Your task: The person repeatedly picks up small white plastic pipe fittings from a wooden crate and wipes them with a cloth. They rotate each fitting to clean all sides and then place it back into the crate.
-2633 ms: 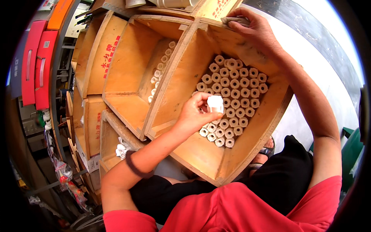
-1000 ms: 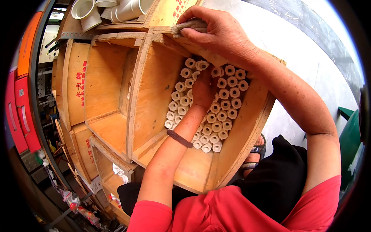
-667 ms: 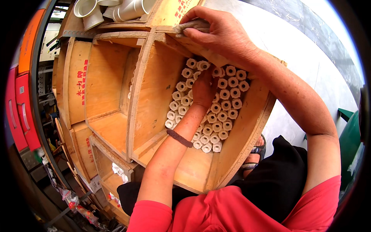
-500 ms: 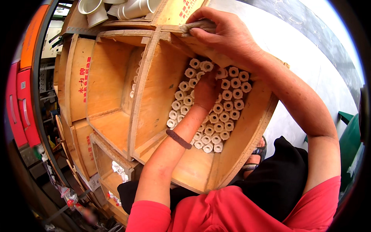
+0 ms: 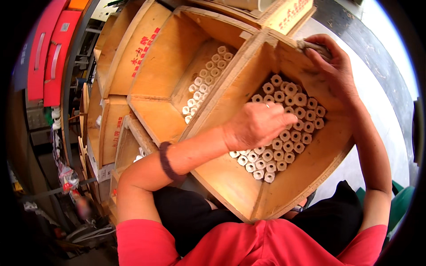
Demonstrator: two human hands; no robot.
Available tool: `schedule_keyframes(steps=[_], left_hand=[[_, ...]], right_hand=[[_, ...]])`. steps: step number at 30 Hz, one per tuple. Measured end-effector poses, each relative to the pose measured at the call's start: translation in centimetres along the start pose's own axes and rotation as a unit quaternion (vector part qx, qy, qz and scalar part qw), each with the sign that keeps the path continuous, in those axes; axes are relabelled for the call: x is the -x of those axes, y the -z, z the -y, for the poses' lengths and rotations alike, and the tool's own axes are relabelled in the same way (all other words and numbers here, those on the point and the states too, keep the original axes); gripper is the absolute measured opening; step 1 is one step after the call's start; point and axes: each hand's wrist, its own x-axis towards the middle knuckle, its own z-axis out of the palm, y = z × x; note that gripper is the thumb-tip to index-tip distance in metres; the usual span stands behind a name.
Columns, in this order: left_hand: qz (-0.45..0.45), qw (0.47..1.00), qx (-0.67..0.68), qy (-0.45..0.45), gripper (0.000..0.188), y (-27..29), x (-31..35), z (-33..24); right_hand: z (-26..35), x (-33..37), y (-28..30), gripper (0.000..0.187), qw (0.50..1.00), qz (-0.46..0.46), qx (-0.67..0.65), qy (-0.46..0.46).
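Fittings (image 5: 295,136), white and ring-shaped, stand packed in rows on the floor of the large wooden box (image 5: 235,177) that I watch through the head camera. With my view as a clock face, the box fills the stretch from the hub toward three o'clock. Most of its fittings turn a round hole up at me, and a couple near the one o'clock end look larger and seem to sit higher than the rest.

The left hand (image 5: 259,126) reaches in from eight o'clock, over the nearer rows, its back toward me and its fingers curled in. Their tips are hidden, so I cannot tell whether they pinch a fitting. At two o'clock I see the right hand (image 5: 333,62) with its fingers pressed around a grey handle (image 5: 316,48) on the rim of the same box.

At eleven o'clock, sharing a side with the large box, is a second wooden box (image 5: 164,66); smaller rows (image 5: 208,80) of white fittings lie along the side nearest the large one. Toward nine o'clock, a lower bin (image 5: 128,142) has a few white pieces (image 5: 140,156), partly hidden by the left arm. Further out at ten o'clock, two red cases (image 5: 57,57) with pale handles stand side by side.
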Motion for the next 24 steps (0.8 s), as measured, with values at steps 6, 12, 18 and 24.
schedule_keyframes(steps=[6,12,18,24], left_hand=[[-0.130,0.947,0.025,0.293,0.021,8.8,2.3,7.2],[-0.079,0.857,-0.040,0.508,0.032,10.5,14.0,20.9],[0.051,0.779,-0.119,0.613,0.047,7.7,17.4,24.0],[0.108,0.739,-0.118,0.654,0.050,5.7,20.4,26.1]], right_hand=[[-0.4,0.1,0.0,0.018,1.000,-0.027,0.006,-0.004],[0.0,-0.1,-0.3,0.021,0.999,-0.022,0.022,-0.009],[-0.4,0.3,0.1,0.021,0.997,-0.040,0.069,-0.022],[-0.4,0.4,0.1,0.021,0.994,-0.049,0.101,-0.014]])
